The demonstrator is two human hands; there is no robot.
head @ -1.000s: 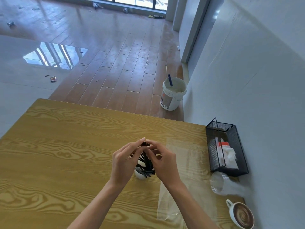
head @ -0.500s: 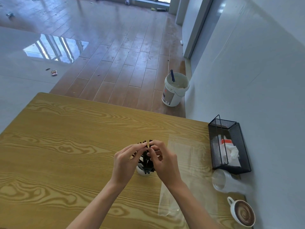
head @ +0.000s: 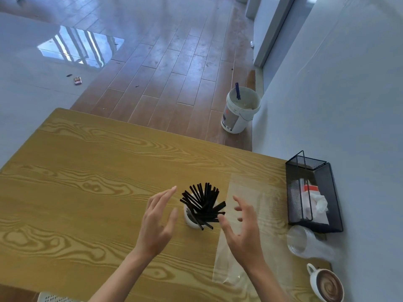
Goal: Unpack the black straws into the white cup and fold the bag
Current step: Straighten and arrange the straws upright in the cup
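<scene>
The left hand [head: 158, 221] sits just left of centre in the lower half of the frame, fingers straight and spread, palm turned toward the cup, holding nothing; the right hand [head: 244, 232] mirrors it just right of centre, fingers loosely spread, also holding nothing; the two hands are apart, with the cup between them, and neither clearly touches it.

Under the right hand and forearm, a clear bag [head: 250, 192] lies flat on the table [head: 76, 182], running from mid-frame down toward the bottom edge; the forearm hides part of it. To the right, against the wall, stands a black mesh holder [head: 314, 216] with white napkins and a red-topped packet inside; below it a stack of clear cups [head: 305, 243] lies on its side; in the lower right corner is a mug [head: 327, 287] of coffee with a swirl on top. On the floor beyond the table, upper right of centre, is a white bucket [head: 241, 112] with a blue handle sticking out.

The cup [head: 189, 219], white, stands at the frame's centre, mostly hidden by its contents; the straws [head: 201, 203] fill it, standing on end and fanned out, upper ends splaying up and toward the right.
</scene>
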